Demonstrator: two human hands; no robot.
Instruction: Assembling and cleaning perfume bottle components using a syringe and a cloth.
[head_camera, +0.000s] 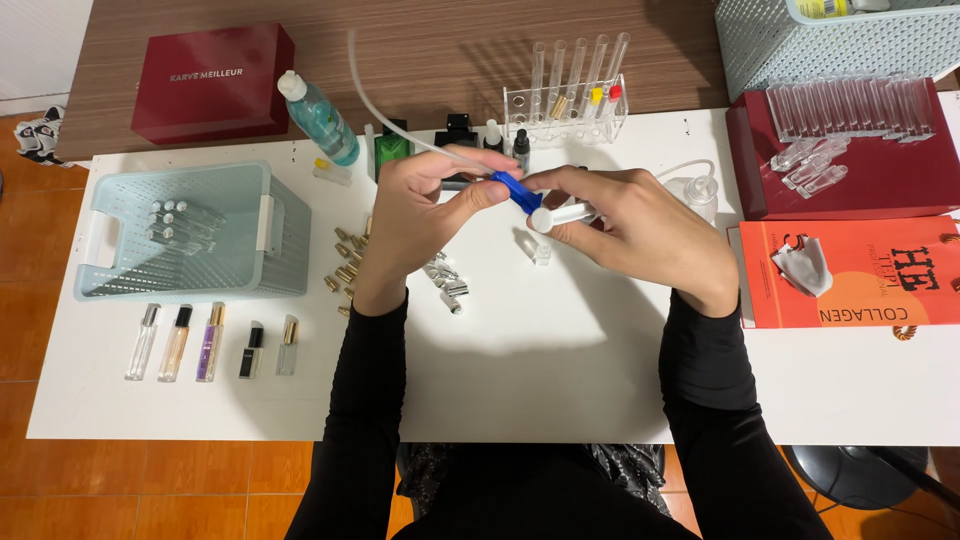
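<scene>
Both hands are raised over the middle of the white table (560, 390). Left hand (420, 215) pinches a small blue clip-like piece (517, 190) between thumb and fingertips, with a thin white tube (385, 105) running from that grip up and away across the table. Right hand (640, 225) is closed around a small clear vial with a white cap (556, 215), fingers curled tight on it, cap end pointing toward the blue piece. The 2 things are touching or just beside each other; I cannot tell which.

Progress, judged from the layout: a pale blue basket (190, 235) at left holds about 5 clear vials, and 5 small spray bottles (215, 340) lie in a row in front of it, so some units look done. Loose gold caps (345, 265) and silver parts (448, 280) lie near the left wrist, and a batch of clear empty vials (850, 110) sits on a dark red box at right, so plenty looks left. A test tube rack (570, 100) stands behind the hands.
</scene>
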